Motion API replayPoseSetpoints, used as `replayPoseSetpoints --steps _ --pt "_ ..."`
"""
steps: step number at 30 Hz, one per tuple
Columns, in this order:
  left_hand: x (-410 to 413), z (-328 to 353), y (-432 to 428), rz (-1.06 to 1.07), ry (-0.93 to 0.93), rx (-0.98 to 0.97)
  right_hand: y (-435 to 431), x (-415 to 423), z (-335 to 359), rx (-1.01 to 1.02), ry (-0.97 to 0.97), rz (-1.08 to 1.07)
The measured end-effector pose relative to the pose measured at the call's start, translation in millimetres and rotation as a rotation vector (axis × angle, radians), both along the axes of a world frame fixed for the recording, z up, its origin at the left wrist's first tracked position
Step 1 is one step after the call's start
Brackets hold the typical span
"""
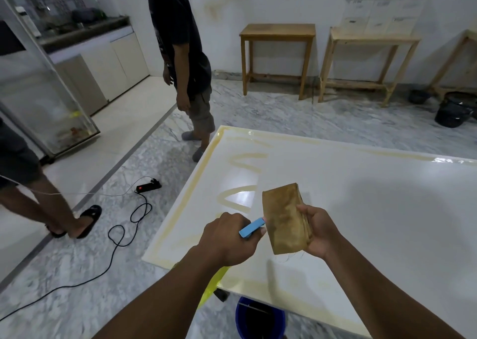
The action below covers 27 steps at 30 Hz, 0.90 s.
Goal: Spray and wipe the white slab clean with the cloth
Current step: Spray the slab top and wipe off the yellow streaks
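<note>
Both my forearms reach forward over the near left corner of the white slab [374, 209]. My left hand [227, 238] is turned back-up, its fingers curled tight around a blue nozzle [251, 227] that points right, toward the cloth. The rest of that thing is hidden inside my fist. My right hand [318, 232], palm facing left, has its fingers clamped on one edge of a folded brown cloth [282, 220], held upright over the slab. The nozzle tip sits just beside the cloth. Yellow-brown streaks [238, 196] mark the slab along its left and far edges. A blue bucket [241, 315] below the near edge is partly covered by the slab and cut off by the frame.
</note>
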<state>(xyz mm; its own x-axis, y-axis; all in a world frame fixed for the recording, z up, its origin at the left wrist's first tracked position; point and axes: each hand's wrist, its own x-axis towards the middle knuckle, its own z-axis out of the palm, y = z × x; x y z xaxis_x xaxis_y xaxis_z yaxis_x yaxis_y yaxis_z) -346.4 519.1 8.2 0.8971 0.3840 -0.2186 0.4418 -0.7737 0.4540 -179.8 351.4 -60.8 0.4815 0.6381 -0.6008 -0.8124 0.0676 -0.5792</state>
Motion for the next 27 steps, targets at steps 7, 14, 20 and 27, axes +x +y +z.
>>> replayPoseSetpoints --steps 7,14,20,27 --pt "38 -9 51 0.194 -0.177 -0.246 58 78 3 -0.276 -0.214 0.189" --pt "116 -40 121 0.349 -0.341 -0.256 188 232 -1 -0.525 -0.997 0.366" --pt "172 -52 145 0.452 -0.474 -0.264 270 344 -85 -0.606 -1.423 0.635" --pt "202 -65 154 0.474 -0.485 -0.322 284 372 -145 -0.649 -1.814 0.94"
